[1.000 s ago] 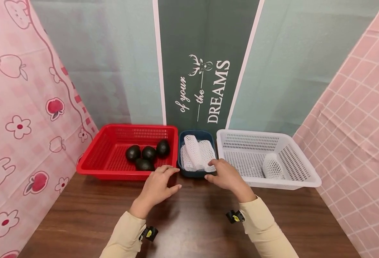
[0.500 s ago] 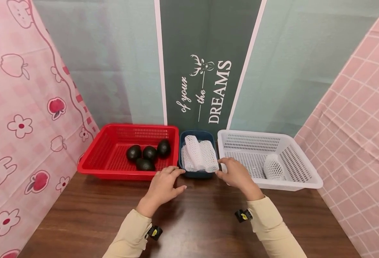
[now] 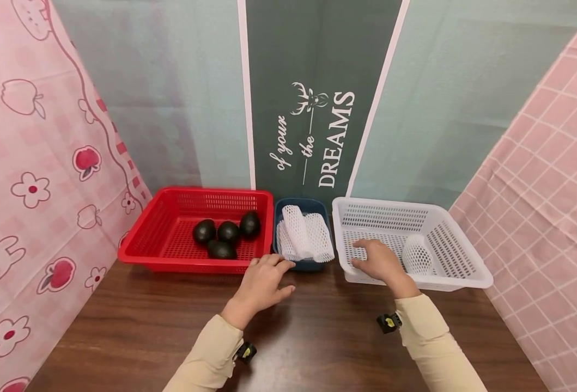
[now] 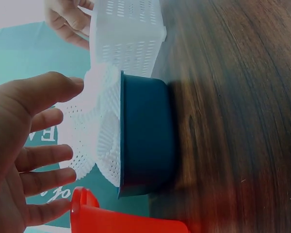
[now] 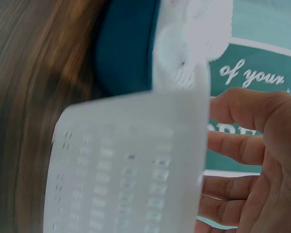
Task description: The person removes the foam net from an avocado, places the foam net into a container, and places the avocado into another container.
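My left hand [image 3: 261, 283] hovers just in front of the blue bin [image 3: 313, 267], fingers spread and relaxed with nothing in them. White foam net sleeves [image 3: 295, 234] lie heaped in that bin and poke over its rim in the left wrist view. My right hand [image 3: 381, 261] reaches over the front rim of the white basket [image 3: 344, 218], thumb and index finger apart. Its fingertips are partly hidden behind the basket wall [image 5: 116, 165] in the right wrist view; no object shows between them. Right of this hand a netted, rounded fruit [image 3: 417, 255] lies in the white basket.
Several dark avocados [image 3: 228, 232] lie in the red basket [image 3: 170, 256] to the left. The three containers stand side by side against the green backdrop cloth [image 3: 210, 109]. Brown wooden table [image 3: 317, 337] stretches in front of them.
My right hand has moved right, from the front of the blue bin to over the white basket. My left hand has shifted slightly right, toward the front of the blue bin.
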Tool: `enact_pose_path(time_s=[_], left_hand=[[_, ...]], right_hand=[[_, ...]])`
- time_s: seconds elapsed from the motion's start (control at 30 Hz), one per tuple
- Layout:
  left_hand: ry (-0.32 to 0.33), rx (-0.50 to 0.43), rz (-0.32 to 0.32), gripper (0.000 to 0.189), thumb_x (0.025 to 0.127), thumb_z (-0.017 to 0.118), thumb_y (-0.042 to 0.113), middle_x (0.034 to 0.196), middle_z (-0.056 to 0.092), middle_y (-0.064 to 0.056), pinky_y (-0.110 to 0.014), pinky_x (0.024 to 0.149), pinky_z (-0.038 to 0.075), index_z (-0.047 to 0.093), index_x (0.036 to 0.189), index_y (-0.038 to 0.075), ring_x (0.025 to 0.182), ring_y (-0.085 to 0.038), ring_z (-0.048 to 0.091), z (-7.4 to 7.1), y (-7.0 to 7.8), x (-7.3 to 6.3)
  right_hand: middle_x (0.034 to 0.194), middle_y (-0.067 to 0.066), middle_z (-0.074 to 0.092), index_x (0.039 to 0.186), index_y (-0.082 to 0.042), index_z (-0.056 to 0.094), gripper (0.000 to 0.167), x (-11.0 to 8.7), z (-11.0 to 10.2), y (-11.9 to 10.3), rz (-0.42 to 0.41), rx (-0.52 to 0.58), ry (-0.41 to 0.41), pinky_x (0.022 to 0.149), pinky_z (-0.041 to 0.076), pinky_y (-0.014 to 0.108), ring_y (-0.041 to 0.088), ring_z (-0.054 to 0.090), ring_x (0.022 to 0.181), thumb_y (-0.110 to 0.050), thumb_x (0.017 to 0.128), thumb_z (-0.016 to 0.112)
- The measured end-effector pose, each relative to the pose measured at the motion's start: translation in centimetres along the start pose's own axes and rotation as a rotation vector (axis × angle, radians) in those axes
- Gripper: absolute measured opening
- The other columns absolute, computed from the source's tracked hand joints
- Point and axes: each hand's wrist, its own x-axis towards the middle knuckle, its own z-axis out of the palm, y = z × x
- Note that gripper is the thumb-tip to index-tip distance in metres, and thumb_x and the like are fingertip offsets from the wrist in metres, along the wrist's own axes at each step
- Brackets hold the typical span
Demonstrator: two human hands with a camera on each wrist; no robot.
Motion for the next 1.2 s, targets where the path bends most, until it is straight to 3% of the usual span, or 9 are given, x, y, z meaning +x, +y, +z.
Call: enact_pose_path(time_s=[0.2,0.47,0.9,1.2], left_hand=[[-0.008,0.046,0.027,0.042,0.076,0.073,0.037,0.108,0.059,-0.004,-0.042,0.078,0.042,0.065,0.112,0.017,0.099,-0.024,0.054,0.5,0.4,0.3],[-0.007,0.045,0.052,0.042,0.076,0.072,0.038,0.104,0.059,-0.003,-0.041,0.077,0.043,0.065,0.112,0.017,0.098,-0.022,0.055,0.9,1.0,0.5],[-0.072,0.032,0.037,0.044,0.077,0.071,0.04,0.109,0.058,-0.005,-0.037,0.072,0.043,0.064,0.114,0.018,0.099,-0.022,0.054,2.3,1.9,1.2],[-0.121,0.013,0.045,0.045,0.076,0.071,0.042,0.109,0.057,-0.003,-0.036,0.071,0.043,0.064,0.114,0.019,0.097,-0.022,0.054,3.9,2.9,1.6]], right_hand=[[0.109,0.027,0.059,0.114,0.006,0.06,0.042,0.0,-0.2,2.3,0.05,-0.015,-0.049,0.081,0.043,0.053,0.043,0.054,0.1,-0.017,0.079,0.067],[0.111,0.028,0.057,0.115,0.007,0.059,0.044,-0.2,-0.3,3.7,0.103,-0.006,-0.095,0.081,0.042,0.054,0.044,0.053,0.101,-0.018,0.081,0.067],[0.109,0.032,0.056,0.115,0.008,0.058,0.044,0.0,-0.6,7.5,0.147,-0.039,-0.008,0.078,0.042,0.056,0.048,0.052,0.099,-0.019,0.081,0.067],[0.107,0.034,0.054,0.115,0.007,0.057,0.045,-0.3,-1.0,9.3,0.212,-0.061,-0.017,0.071,0.043,0.055,0.047,0.051,0.096,-0.021,0.081,0.066]])
